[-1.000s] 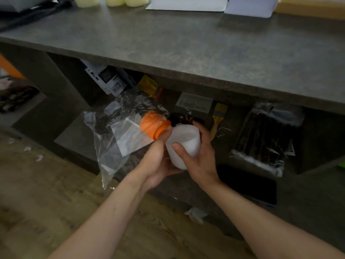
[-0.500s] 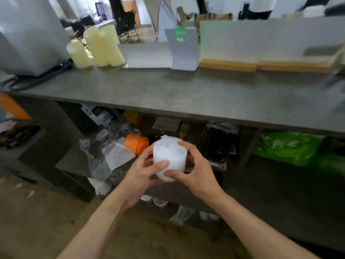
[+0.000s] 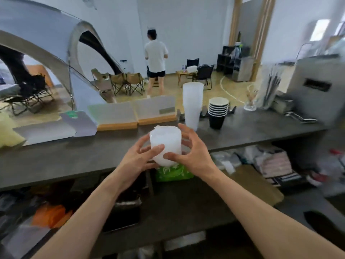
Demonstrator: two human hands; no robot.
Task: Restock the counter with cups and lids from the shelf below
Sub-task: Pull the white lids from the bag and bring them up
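Observation:
I hold a white translucent stack of lids upright with both hands, just above the front part of the grey counter. My left hand grips its left side and underside. My right hand wraps its right side, fingers spread over the top edge. Farther back on the counter stand a tall stack of clear plastic cups and a stack of black paper cups. The shelf below holds bags and packets.
A green bag lies on the shelf right under my hands. Wooden-based sign holders and folded cards stand along the counter's back. A grey machine and a straw jar sit at the right. A person stands far off.
Both hands have lifted the lid stack from the shelf level up to above the counter edge. My view has risen from the shelf to the counter top and room.

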